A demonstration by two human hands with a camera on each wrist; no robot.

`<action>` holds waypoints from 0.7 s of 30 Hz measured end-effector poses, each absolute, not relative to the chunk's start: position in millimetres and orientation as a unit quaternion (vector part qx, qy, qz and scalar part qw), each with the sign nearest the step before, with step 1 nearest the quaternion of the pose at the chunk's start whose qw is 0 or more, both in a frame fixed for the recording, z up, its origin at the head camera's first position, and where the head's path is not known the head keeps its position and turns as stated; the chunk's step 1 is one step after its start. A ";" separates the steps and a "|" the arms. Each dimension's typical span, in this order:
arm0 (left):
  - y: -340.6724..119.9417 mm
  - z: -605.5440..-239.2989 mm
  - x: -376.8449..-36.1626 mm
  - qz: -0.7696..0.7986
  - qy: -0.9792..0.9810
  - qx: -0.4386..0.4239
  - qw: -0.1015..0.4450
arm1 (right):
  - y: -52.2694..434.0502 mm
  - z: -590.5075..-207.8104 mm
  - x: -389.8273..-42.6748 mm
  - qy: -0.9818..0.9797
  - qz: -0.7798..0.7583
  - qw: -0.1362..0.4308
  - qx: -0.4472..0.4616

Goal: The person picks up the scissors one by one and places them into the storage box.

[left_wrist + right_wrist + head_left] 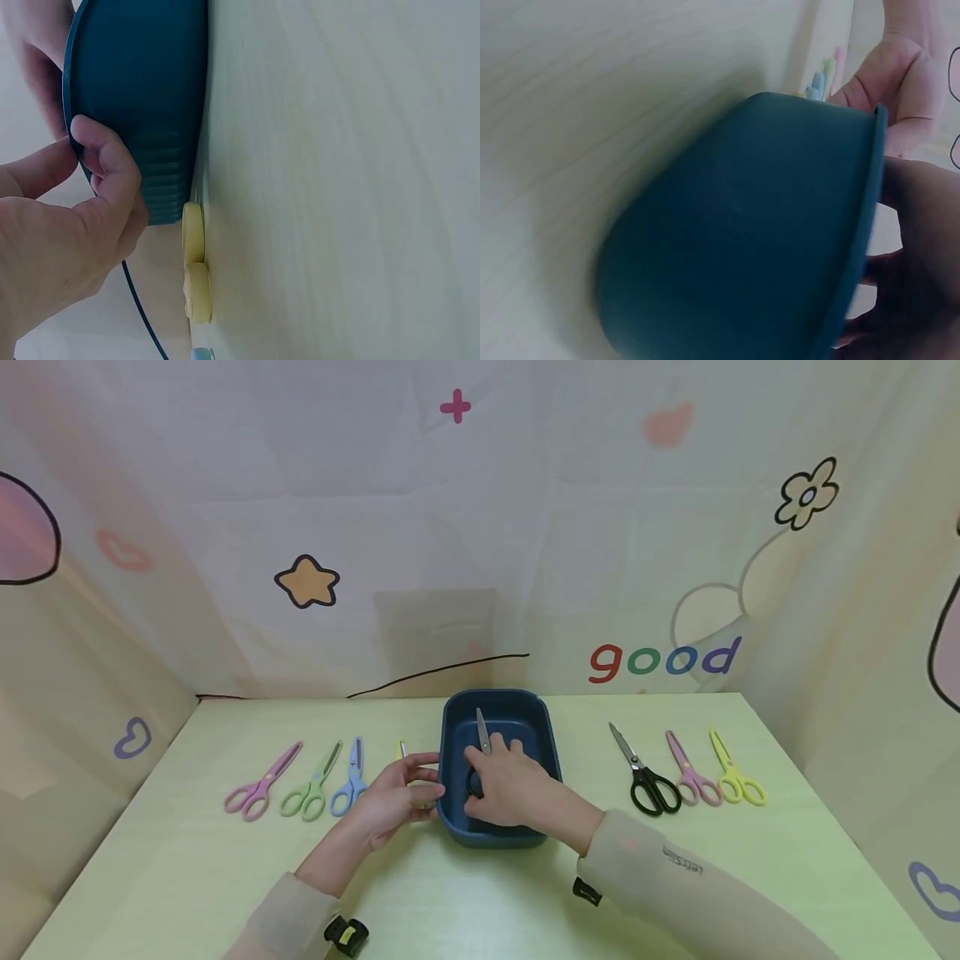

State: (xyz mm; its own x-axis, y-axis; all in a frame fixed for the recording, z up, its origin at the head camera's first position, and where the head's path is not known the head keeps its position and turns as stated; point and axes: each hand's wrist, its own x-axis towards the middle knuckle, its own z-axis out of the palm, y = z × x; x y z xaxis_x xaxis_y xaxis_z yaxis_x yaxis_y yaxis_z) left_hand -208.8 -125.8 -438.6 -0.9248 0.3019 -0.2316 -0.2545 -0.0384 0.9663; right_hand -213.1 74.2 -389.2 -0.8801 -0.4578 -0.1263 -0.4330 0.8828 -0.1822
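Observation:
A dark blue bin (498, 842) stands at the table's middle. My left hand (397, 795) pinches its left rim; in the left wrist view a bent finger (112, 161) lies against the outer wall and the thumb is at the rim. Inside the bin lies a pair of scissors with black handles (474, 783) and a silver blade (482, 727) pointing to the far end. My right hand (513, 783) reaches down into the bin over these scissors, thumb and fingers spread about the handles. The fingertips are partly hidden, so I cannot tell whether they grip.
Pink scissors (257, 789), green scissors (310, 793) and blue scissors (349, 785) lie left of the bin. Yellow scissors (196, 289) are beside it, mostly behind my left hand. To the right lie black-handled scissors (652, 789), pink scissors (696, 781) and yellow scissors (737, 781). A printed curtain (450, 527) hangs behind.

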 end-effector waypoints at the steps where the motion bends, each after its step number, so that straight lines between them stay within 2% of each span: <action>1: -125.6 -439.1 -208.9 0.721 0.665 0.019 0.195 | 72.7 -390.4 -214.0 0.967 -0.072 0.087 -0.229; 13: -125.3 -438.1 -209.1 0.722 0.662 0.025 0.200 | 58.2 -408.5 -222.8 0.966 -0.057 0.134 -0.216; 21: -125.6 -437.3 -207.8 0.722 0.661 0.028 0.199 | 56.3 -420.4 -226.1 0.964 -0.063 0.138 -0.220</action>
